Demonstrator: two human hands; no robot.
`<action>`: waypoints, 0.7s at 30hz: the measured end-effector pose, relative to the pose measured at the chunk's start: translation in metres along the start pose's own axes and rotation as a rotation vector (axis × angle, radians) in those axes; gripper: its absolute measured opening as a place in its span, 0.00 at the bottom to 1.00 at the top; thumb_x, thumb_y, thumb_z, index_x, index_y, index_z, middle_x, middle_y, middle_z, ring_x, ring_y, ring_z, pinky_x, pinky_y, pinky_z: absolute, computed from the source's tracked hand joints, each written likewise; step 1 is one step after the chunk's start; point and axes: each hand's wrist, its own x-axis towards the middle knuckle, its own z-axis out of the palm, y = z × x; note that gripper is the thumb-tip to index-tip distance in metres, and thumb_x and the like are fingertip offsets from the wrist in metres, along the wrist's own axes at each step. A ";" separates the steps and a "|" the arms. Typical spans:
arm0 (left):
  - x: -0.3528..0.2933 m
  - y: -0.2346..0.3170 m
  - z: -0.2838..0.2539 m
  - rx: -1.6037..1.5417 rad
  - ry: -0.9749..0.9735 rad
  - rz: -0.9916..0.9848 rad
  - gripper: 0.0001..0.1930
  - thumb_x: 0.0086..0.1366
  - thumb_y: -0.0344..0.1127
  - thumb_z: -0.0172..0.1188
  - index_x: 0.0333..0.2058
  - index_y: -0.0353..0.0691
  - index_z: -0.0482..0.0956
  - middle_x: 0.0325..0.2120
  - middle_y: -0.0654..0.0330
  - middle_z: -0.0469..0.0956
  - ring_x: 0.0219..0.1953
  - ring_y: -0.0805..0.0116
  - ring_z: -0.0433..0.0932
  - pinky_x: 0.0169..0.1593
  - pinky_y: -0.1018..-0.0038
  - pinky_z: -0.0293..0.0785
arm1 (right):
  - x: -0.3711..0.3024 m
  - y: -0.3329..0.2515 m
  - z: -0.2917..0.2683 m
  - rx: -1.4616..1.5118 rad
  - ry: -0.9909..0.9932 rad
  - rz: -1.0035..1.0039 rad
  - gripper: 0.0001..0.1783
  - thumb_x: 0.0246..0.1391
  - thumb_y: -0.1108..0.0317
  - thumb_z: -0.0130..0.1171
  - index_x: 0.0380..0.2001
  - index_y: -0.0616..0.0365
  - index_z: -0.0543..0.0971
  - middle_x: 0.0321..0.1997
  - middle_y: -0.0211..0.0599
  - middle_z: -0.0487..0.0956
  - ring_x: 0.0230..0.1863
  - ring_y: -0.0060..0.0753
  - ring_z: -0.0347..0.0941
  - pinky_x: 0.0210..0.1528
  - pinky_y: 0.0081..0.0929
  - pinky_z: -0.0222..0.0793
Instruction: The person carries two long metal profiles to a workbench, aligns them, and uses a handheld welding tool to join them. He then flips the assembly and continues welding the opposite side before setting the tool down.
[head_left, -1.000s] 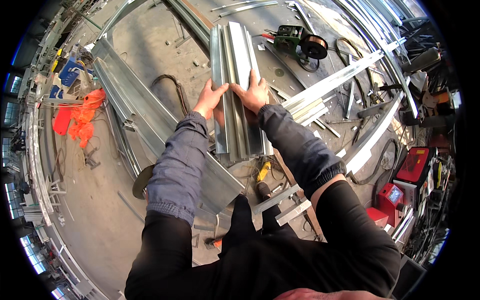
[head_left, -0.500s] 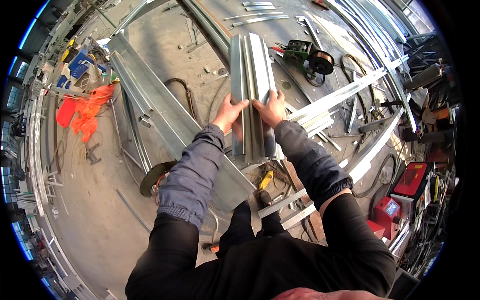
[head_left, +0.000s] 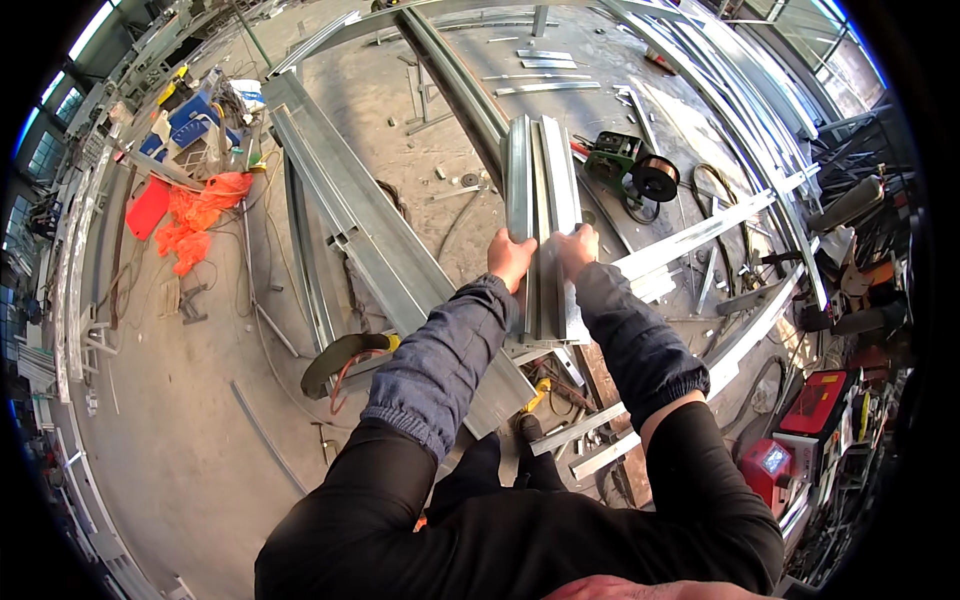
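Observation:
A bundle of long galvanised steel profiles (head_left: 541,200) lies lengthwise before me, pointing away from my body. My left hand (head_left: 512,260) is closed around its left outer edge, with the thumb on top. Opposite it, my right hand (head_left: 577,251) grips the right outer edge in the same way. The fingertips of both hands are hidden by the metal. Under the near end of the bundle, the wide steel beam (head_left: 440,300) runs diagonally from the far left towards my legs.
A wire feeder with a wire spool (head_left: 655,178) stands on the floor beyond my right hand. White bars (head_left: 690,238) lie to the right. Orange plastic sheeting (head_left: 205,215) is at the left; a red machine (head_left: 768,462) stands at the lower right. Cables and offcuts litter the floor.
My view has tilted up, so the scene sits lower and further right. My hands are nearer each other, and the profiles between them take up less width.

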 end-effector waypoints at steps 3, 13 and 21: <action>-0.006 -0.010 0.010 -0.012 -0.070 -0.003 0.25 0.59 0.38 0.72 0.51 0.25 0.81 0.47 0.38 0.86 0.51 0.41 0.86 0.54 0.56 0.82 | 0.022 0.017 -0.003 0.060 -0.063 0.078 0.44 0.51 0.56 0.75 0.66 0.74 0.74 0.72 0.68 0.70 0.71 0.67 0.72 0.74 0.50 0.71; -0.056 -0.025 0.008 -0.002 0.031 0.296 0.17 0.59 0.36 0.71 0.42 0.31 0.78 0.33 0.55 0.80 0.36 0.61 0.79 0.43 0.61 0.76 | 0.000 0.012 -0.024 0.079 -0.068 -0.015 0.41 0.50 0.53 0.76 0.60 0.75 0.77 0.65 0.73 0.76 0.64 0.68 0.78 0.67 0.51 0.77; -0.123 -0.007 -0.055 -0.505 -0.143 0.048 0.23 0.69 0.27 0.63 0.62 0.32 0.76 0.51 0.59 0.82 0.51 0.68 0.80 0.58 0.69 0.77 | -0.018 0.018 -0.012 -0.087 -0.003 -0.153 0.49 0.56 0.42 0.74 0.66 0.71 0.73 0.68 0.72 0.72 0.69 0.70 0.71 0.73 0.52 0.70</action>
